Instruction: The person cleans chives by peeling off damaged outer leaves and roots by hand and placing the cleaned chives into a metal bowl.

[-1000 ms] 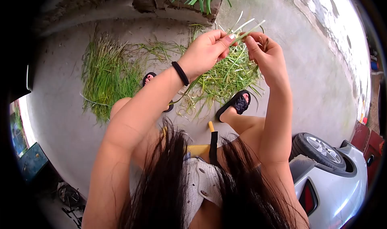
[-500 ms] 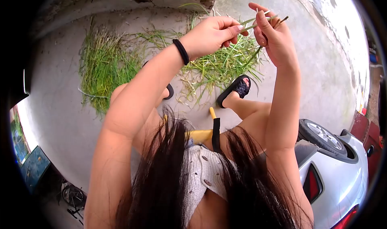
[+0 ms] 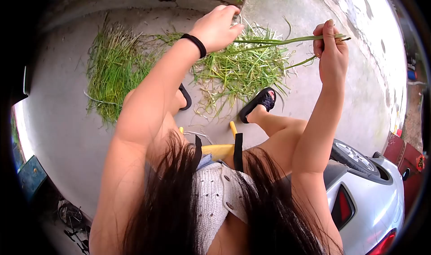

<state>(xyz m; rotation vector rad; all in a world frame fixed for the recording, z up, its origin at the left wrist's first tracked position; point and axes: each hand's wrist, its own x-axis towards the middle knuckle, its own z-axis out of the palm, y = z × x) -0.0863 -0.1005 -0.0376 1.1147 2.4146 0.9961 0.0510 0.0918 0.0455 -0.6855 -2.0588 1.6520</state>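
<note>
My right hand (image 3: pixel 332 46) is closed around a few long green stems (image 3: pixel 287 42), with the thumb pressed on them near their cut ends. The stems stretch leftward towards my left hand (image 3: pixel 217 28), and one more stem hangs lower down by the right wrist. My left hand has thumb and fingers apart over the loose heap; some of its fingers are hidden from me. Below both hands lies a scattered heap of green stems and pale peelings (image 3: pixel 242 70). Further left is a thicker, more aligned pile of green stalks (image 3: pixel 116 70).
My feet in black sandals (image 3: pixel 265 101) rest on the concrete floor (image 3: pixel 310 106) close to the heap. A yellow stool (image 3: pixel 219 152) is under me. At the lower right stands a silver car (image 3: pixel 377 205) with a wheel (image 3: pixel 354 158). A low ledge (image 3: pixel 121 5) borders the far side.
My hands have moved apart: the left went up and left, off the stems, and the right moved rightward with the stems still held. The view has shifted slightly.
</note>
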